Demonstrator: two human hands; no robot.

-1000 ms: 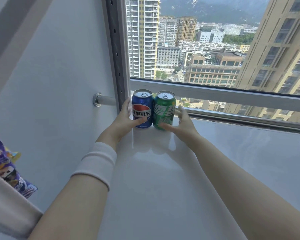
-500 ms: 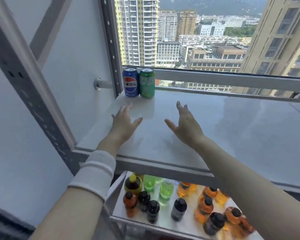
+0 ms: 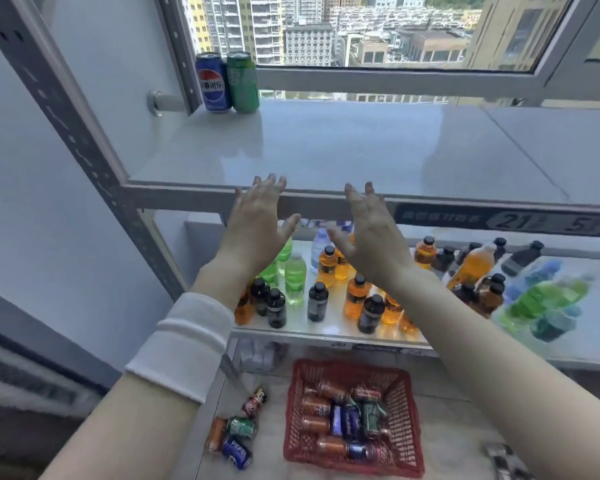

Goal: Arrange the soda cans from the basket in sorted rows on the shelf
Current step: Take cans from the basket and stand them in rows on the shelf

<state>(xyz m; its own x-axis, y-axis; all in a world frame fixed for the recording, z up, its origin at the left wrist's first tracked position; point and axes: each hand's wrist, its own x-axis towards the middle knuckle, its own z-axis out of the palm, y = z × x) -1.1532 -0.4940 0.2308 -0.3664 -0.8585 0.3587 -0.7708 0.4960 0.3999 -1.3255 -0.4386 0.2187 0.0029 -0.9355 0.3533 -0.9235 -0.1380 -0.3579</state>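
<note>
A blue can (image 3: 213, 83) and a green can (image 3: 243, 83) stand upright side by side, touching, at the back left corner of the white top shelf (image 3: 343, 147). My left hand (image 3: 258, 220) and my right hand (image 3: 369, 230) hover open and empty in front of the shelf's front edge, fingers spread. Far below on the floor sits a red basket (image 3: 407, 424) holding several orange, blue, green and red cans. A few loose cans (image 3: 234, 431) lie on the floor left of the basket.
A lower shelf (image 3: 568, 337) carries several small bottles of orange, green, dark and clear drinks. A grey perforated upright (image 3: 66, 123) frames the shelf on the left. A window with a city view is behind the top shelf.
Both hands have let go of the two cans and drawn back from the shelf's rear to its front edge. My view has tilted down, so the lower shelf and the basket show.
</note>
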